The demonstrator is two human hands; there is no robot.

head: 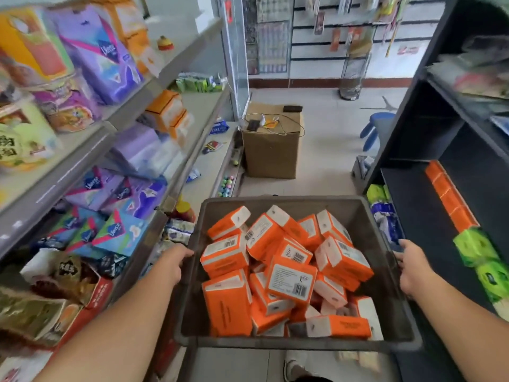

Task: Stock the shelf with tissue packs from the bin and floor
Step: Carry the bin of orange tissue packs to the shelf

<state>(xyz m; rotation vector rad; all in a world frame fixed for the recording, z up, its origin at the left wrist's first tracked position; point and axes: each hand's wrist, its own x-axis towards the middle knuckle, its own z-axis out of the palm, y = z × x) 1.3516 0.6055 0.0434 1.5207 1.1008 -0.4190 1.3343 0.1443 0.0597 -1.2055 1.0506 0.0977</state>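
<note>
Curled round the side rims of a grey bin (pixel 297 346) heaped with orange tissue packs (pixel 292 279) at lower centre, the left hand (pixel 176 264) and right hand (pixel 413 268) seem mid-carry in the aisle, the load likely needing setting down by the dark shelf (pixel 421 216) at right before unloading.

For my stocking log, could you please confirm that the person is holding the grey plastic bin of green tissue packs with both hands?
Only the colour is wrong: the head view shows the tissue packs in the grey plastic bin are orange, not green. The left hand and right hand do grip its sides.
</note>
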